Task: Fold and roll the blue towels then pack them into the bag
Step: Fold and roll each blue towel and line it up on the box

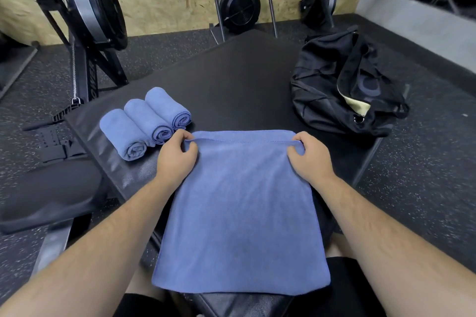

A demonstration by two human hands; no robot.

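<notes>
On the mat [231, 80] before you lies the towel [239, 213]; your left hand [175, 159] and right hand [311, 159] pinch its far corners, fingers curled. Hold that edge taut and level as you roll; the bag [334, 85] sits well right.

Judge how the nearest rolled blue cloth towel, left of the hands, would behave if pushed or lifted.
The nearest rolled blue towel would probably roll if pushed sideways: it is a cylinder on the smooth black padded mat. Lifted by one end, it would likely sag or unwind, since its spiral end shows soft loose layers.
</notes>
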